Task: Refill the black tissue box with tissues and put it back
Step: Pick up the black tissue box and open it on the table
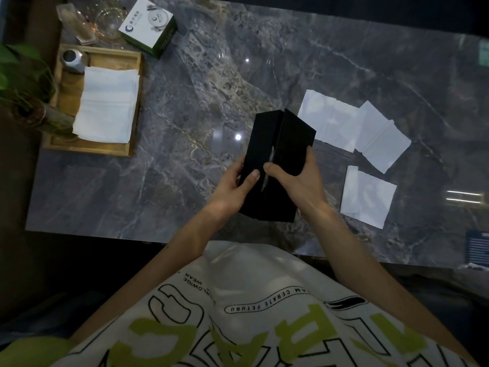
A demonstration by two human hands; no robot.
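Observation:
The black tissue box (277,144) is held above the middle of the grey marble table (185,107), its top slit facing me with a sliver of white showing in it. My left hand (235,186) grips its left side, thumb on the top face. My right hand (299,178) grips its right side, thumb by the slit. Three loose white tissues lie flat to the right: one behind the box (330,120), one farther right (381,139), one nearer me (367,197). A stack of white tissues (105,104) rests in a wooden tray (135,102) at the left.
On the tray's far corner stands a small metal canister (72,59). Behind it are glass vessels (105,19) and a white-and-green carton (148,25). A potted plant (23,83) sits off the table's left edge. The table's front edge runs just before my torso.

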